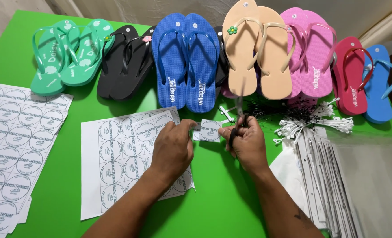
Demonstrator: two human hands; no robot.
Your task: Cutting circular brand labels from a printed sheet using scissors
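Head view: left hand (173, 147) pinches paper label (209, 130); right hand (245, 142) grip closed around scissors (239, 115) beside it.

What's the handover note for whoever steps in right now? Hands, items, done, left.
Left hand: pinches a small cut label at its left edge, resting over the label sheet.
Right hand: grips scissors, blades pointing away, next to the label.
Items: the sheet lies on the green table; a stack of uncut sheets at far left; flip-flops in a row along the back; white tag pins and clear bags to the right.
Done: one label cut loose; the sheet's top right corner already trimmed away.
Left: most circles on the sheet remain uncut; the stack looks untouched.
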